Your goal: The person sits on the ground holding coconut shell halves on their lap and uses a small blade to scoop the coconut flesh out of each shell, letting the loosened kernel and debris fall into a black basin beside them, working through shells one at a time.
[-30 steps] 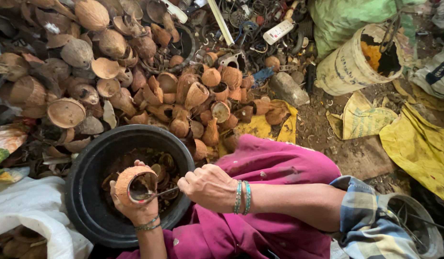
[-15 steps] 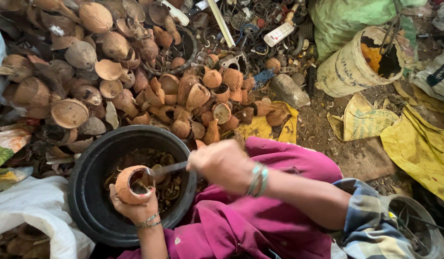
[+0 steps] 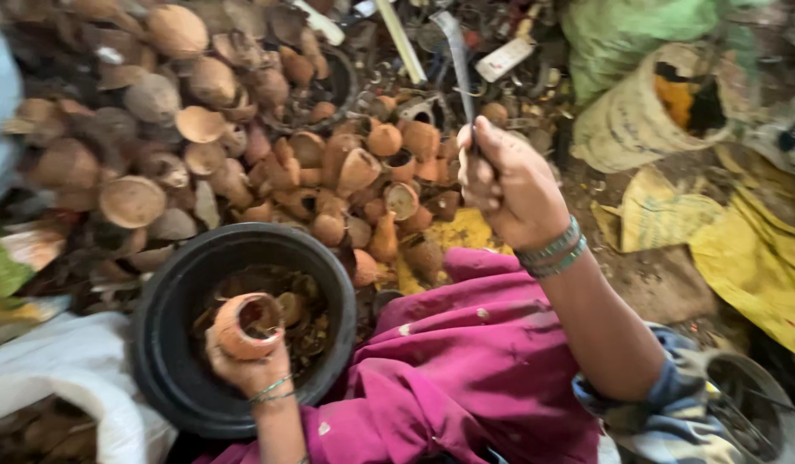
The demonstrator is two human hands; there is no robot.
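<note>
My left hand (image 3: pixel 247 365) grips an orange-brown coconut shell half (image 3: pixel 245 322), its hollow turned up, over a black round tub (image 3: pixel 170 344) that holds dark scraps. My right hand (image 3: pixel 509 185) is raised well above and to the right of the tub. It is closed around the handle of a metal blade (image 3: pixel 457 56) that points up and away from me. Bangles sit on both wrists. A magenta cloth (image 3: pixel 466 387) covers my lap below the raised arm.
A big heap of coconut shell halves (image 3: pixel 243 146) lies beyond the tub. A pale sack (image 3: pixel 633 120) with orange contents and a green sack (image 3: pixel 638 26) stand at the right, above yellow sheets (image 3: pixel 749 258). White cloth (image 3: pixel 62 378) lies at the left, a metal pot (image 3: pixel 749 404) at bottom right.
My right hand has pulled the blade out of the shell and swung it up and to the right. The left hand still holds the shell over the tub.
</note>
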